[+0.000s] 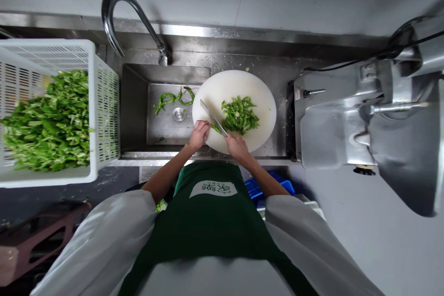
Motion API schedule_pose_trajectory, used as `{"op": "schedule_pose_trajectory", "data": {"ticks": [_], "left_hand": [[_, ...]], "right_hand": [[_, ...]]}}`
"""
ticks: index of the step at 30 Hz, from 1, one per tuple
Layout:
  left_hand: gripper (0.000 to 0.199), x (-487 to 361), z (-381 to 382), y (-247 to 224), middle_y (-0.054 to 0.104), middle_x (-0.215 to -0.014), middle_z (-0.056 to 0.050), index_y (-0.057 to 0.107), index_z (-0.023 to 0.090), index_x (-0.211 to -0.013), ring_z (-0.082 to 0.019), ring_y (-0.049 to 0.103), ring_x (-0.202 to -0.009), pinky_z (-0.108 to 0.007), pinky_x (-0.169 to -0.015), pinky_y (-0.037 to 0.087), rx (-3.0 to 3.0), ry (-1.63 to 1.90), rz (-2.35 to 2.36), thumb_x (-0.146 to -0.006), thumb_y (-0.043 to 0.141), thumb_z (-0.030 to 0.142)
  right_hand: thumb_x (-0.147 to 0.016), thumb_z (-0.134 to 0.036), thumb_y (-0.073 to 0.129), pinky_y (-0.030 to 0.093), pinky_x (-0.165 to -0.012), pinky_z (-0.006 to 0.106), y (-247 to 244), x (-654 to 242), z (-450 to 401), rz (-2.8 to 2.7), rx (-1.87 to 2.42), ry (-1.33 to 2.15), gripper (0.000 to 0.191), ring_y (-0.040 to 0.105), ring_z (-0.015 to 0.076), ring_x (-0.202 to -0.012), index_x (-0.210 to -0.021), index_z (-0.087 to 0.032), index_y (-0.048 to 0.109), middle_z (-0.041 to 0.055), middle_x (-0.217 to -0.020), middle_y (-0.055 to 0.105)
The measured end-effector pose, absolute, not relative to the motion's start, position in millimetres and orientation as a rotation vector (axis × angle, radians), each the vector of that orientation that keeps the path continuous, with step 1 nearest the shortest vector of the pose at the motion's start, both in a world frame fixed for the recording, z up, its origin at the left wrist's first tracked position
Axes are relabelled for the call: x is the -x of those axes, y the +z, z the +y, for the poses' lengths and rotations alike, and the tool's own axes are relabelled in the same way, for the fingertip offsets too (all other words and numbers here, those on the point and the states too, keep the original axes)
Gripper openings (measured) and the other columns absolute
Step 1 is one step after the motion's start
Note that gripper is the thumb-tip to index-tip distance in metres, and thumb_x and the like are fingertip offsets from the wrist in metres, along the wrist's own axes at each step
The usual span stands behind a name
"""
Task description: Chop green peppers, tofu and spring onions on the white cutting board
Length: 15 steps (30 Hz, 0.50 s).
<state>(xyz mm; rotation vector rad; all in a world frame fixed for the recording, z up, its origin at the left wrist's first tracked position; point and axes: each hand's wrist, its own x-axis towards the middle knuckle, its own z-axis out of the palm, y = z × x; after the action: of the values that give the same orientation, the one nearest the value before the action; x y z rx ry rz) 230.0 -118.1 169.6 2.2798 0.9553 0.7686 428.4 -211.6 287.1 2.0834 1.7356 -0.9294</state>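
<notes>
Nearest, a dark green cloth apron [208,226] covers the person's front. Beyond it, the right hand [237,145] has its fingers wrapped around the handle of a knife [210,113], whose thin metal blade slants over the smooth, rounded white board [222,84]. The left hand [199,134] pinches a slim green pepper [215,128] on the board, beside the blade. Farther in lies a loose, curled heap of cut pepper [240,115]. Twisted whole peppers [168,97] lie in the steel sink [133,106], below a curved chrome faucet [142,13].
</notes>
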Motion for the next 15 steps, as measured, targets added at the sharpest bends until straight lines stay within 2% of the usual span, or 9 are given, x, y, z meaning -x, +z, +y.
{"op": "schedule_pose_trajectory", "data": {"ticks": [6,10,15], "left_hand": [[0.025,-221.7,-124.3,165.8,0.068,-0.103,-0.012,0.072,0.019,-0.103,-0.026,0.06,-0.1,-0.047,-0.095,0.055,-2.282,0.748,0.951,-0.107,0.05,0.028],[0.026,-215.4,-121.6,163.9,0.067,-0.111,-0.013,0.073,0.019,-0.109,-0.028,0.059,-0.109,-0.049,-0.098,0.054,-2.243,0.794,1.02,-0.107,0.047,0.026],[0.024,-223.9,-117.0,161.9,0.068,-0.101,-0.01,0.073,0.02,-0.103,-0.026,0.06,-0.1,-0.045,-0.094,0.055,-2.236,0.77,1.051,-0.106,0.053,0.03]], "right_hand": [[-0.113,-0.031,0.031,0.052,-0.094,0.033,290.5,-429.1,-211.2,1.72,-2.079,-0.912,0.041,0.074,0.029,-0.108,-0.132,-0.013,0.063,0.0192,-0.114,0.076],[-0.114,-0.033,0.029,0.051,-0.094,0.033,292.1,-436.7,-215.3,1.647,-2.099,-0.917,0.042,0.074,0.0294,-0.109,-0.132,-0.014,0.061,0.019,-0.114,0.076],[-0.114,-0.033,0.029,0.051,-0.092,0.032,298.8,-444.9,-221.2,1.578,-2.15,-0.913,0.04,0.074,0.029,-0.107,-0.134,-0.013,0.058,0.0191,-0.113,0.076]]}}
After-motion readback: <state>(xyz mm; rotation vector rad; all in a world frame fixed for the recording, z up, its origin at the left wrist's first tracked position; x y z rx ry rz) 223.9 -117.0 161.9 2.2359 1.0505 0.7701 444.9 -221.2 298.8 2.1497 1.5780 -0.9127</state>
